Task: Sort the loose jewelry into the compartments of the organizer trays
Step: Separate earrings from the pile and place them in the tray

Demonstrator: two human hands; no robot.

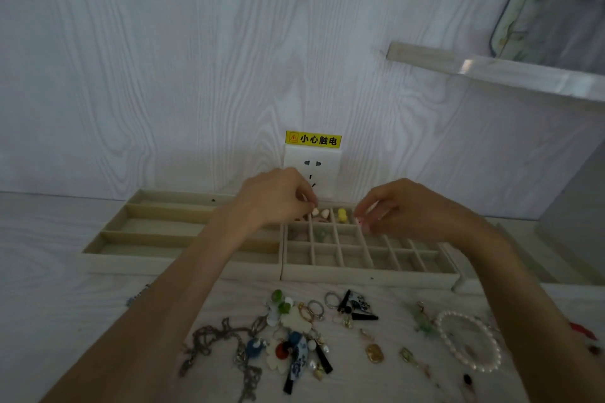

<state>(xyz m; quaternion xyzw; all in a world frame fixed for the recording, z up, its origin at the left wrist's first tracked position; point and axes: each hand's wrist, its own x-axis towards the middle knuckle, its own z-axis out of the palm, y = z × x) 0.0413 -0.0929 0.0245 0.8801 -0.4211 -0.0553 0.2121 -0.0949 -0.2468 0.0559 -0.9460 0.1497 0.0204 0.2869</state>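
Here, both hands over grid tray (370, 271) back row: left hand (278, 198) pinching pale earring (315, 212), right hand (397, 206) pinching small pink piece (360, 221). Placing step; next likely release, then return to loose jewelry (304, 337) on surface (65, 304).

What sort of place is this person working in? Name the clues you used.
Probably a room in a home, at a white table against a wood-grain wall. Clues: a wall socket with a yellow warning label, a shelf at upper right, and jewelry trays on the table.
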